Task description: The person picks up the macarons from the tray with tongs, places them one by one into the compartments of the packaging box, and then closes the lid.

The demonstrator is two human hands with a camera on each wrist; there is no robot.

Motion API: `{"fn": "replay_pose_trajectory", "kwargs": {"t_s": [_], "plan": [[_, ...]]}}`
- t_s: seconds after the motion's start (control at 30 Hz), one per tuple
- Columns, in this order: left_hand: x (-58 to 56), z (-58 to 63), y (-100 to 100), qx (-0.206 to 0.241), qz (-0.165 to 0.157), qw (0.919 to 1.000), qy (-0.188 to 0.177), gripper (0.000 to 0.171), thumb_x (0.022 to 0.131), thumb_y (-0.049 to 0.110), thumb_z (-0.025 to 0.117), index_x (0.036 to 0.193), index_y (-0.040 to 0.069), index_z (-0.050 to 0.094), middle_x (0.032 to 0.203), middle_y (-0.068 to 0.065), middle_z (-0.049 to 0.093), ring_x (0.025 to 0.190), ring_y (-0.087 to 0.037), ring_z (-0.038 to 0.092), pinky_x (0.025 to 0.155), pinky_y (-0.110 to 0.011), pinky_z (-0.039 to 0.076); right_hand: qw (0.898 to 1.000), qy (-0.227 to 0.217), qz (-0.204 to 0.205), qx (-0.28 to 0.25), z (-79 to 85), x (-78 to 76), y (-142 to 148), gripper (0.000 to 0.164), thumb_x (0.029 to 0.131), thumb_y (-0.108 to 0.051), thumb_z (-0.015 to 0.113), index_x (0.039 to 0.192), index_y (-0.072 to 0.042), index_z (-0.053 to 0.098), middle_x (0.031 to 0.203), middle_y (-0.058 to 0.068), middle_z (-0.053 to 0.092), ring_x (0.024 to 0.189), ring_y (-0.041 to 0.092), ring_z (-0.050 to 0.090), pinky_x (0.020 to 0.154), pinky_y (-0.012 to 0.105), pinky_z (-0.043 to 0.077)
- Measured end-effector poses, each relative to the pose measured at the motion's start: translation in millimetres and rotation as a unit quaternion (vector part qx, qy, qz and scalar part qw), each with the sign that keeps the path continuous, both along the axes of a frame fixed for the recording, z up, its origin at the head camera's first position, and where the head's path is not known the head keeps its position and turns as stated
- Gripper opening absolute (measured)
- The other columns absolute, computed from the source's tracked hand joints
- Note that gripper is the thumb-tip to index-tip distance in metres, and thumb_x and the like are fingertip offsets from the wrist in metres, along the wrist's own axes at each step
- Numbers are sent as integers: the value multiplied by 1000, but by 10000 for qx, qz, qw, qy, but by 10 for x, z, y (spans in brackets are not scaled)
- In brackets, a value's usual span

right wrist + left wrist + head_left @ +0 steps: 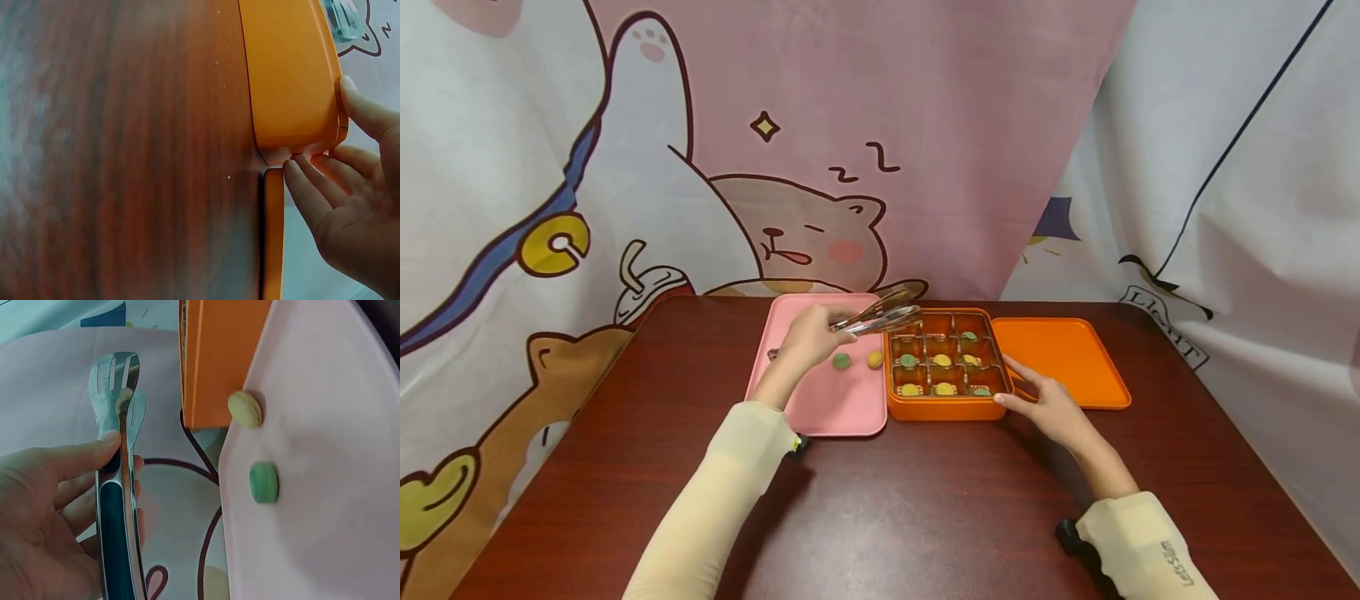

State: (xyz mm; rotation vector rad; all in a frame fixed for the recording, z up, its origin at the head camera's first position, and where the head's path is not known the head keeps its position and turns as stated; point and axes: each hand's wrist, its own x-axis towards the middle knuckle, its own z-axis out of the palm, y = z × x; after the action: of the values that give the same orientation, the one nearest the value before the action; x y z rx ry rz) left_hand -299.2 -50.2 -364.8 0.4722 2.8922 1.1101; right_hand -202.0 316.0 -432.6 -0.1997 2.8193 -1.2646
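My left hand (805,337) holds a pair of metal serving tongs (887,320) over the pink tray; their slotted tips point right, towards the back left of the orange box (951,408). In the left wrist view nothing shows between the tips. A green macaron (264,482) and a yellow macaron (245,409) lie on the tray (337,506). Clear dividers split the box into compartments, several with green or yellow macarons inside. My right hand (1052,408) touches the box's right front corner, thumb at the rim (342,106) and fairly straight fingers against the side.
A flat orange lid or tray (1060,362) lies just right of the box. The pink tray stands against the box's left side. All rest on a dark brown table (887,508), with a cartoon-printed curtain (970,167) behind.
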Motion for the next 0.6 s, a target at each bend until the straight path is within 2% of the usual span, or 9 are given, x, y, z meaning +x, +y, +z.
{"fn": "replay_pose_trajectory", "kwargs": {"t_s": [0.23,0.6], "plan": [[-3,-78,-195,-41,81,9999,108,39,86,16,75,125,15,70,125,-6,71,114,-26,65,98,-45,48,10000,19,19,18,1,-9,4,77,95,-35,68,157,-10,31,158,26,33,141,48,39,109,63,35],[-3,-199,-471,-383,150,9988,-260,37,89,14,73,125,11,70,127,-12,70,118,-31,64,99,-51,48,10000,-46,-22,-15,0,-2,-12,77,95,-36,68,157,-11,30,159,26,32,140,49,39,109,63,35]]}}
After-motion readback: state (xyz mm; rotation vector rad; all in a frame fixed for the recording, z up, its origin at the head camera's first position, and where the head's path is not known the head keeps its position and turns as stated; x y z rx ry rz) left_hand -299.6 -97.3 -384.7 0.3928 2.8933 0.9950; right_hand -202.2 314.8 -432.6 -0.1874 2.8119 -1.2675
